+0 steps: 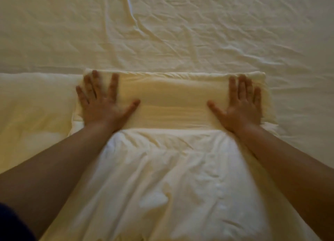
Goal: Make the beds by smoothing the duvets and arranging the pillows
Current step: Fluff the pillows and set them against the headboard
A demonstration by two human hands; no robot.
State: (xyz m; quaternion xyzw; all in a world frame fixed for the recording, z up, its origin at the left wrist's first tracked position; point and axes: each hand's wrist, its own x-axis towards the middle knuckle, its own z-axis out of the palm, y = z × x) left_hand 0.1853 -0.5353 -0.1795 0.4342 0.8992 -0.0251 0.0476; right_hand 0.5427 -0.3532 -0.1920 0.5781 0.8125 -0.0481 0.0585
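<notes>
A cream pillow (pixel 171 177) lies lengthwise in front of me, its far end folded flat into a smooth band (pixel 173 99). My left hand (pixel 103 103) presses flat on the band's left end, fingers spread and straight. At the band's right end my right hand (pixel 240 105) presses down the same way. Both forearms reach in from the bottom corners and cover the pillow's sides. A second pillow (pixel 34 110) lies to the left, touching the first.
A wrinkled cream sheet (pixel 180 33) covers the bed beyond the pillows and to the right, with a long crease running down from the top centre. A dark bit of clothing (pixel 10 226) shows at the bottom left corner.
</notes>
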